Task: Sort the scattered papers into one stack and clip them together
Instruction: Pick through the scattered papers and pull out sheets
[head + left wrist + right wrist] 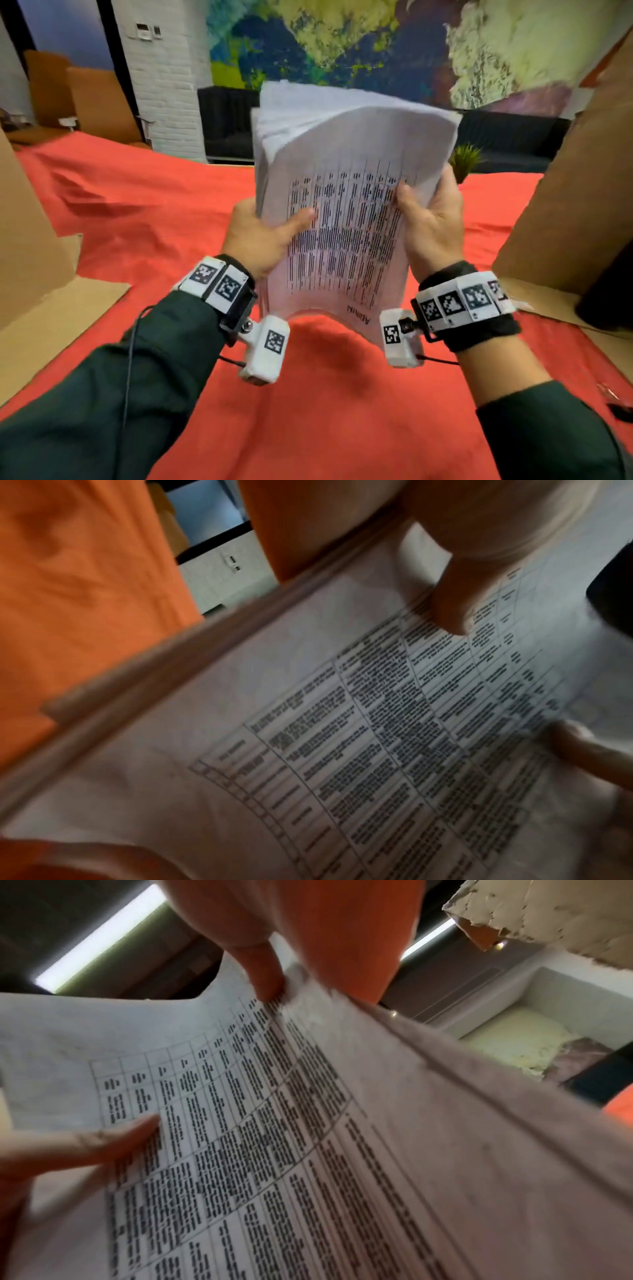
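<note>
Both hands hold the stack of papers upright in the air above the red-covered bench. The left hand grips its left edge with the thumb across the printed top sheet; the right hand grips the right edge likewise. The sheets bow and their top edges sit uneven, so the gathering step looks done and squaring is in hand. Next, I judge, the stack needs tapping on the bench to even its edges, then a clip; a small dark object at the near right edge may be one, too unclear to say.

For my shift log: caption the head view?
Left hand and right hand hold paper stack above red cloth.
</note>
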{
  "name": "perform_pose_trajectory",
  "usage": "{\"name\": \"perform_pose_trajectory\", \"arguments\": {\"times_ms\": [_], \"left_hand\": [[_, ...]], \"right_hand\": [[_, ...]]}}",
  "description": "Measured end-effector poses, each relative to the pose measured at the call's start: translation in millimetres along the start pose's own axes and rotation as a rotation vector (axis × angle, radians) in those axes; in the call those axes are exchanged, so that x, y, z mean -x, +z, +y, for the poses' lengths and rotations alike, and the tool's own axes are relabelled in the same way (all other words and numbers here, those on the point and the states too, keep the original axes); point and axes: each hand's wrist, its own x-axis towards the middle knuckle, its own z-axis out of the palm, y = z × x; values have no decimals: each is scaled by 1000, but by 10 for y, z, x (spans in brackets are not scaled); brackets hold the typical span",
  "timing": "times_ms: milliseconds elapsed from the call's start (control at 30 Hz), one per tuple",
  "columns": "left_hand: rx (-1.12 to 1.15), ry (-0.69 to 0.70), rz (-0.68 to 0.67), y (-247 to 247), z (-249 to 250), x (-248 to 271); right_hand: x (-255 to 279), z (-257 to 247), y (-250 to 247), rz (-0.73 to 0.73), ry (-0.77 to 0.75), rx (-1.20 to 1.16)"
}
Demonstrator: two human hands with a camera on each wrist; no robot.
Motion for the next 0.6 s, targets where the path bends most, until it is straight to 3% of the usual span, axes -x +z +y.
{"name": "perform_pose_trajectory", "arguments": {"times_ms": [267,433,600], "left_hand": [[119,-221,-34,80,-495,276],[39,-153,48,179,-290,148],[127,-178,-28,41,-287,81]], "right_hand": [[422,508,-151,24,310,-52],[291,399,-148,6,247,-164],[277,429,-278,-159,305,-84]]}}
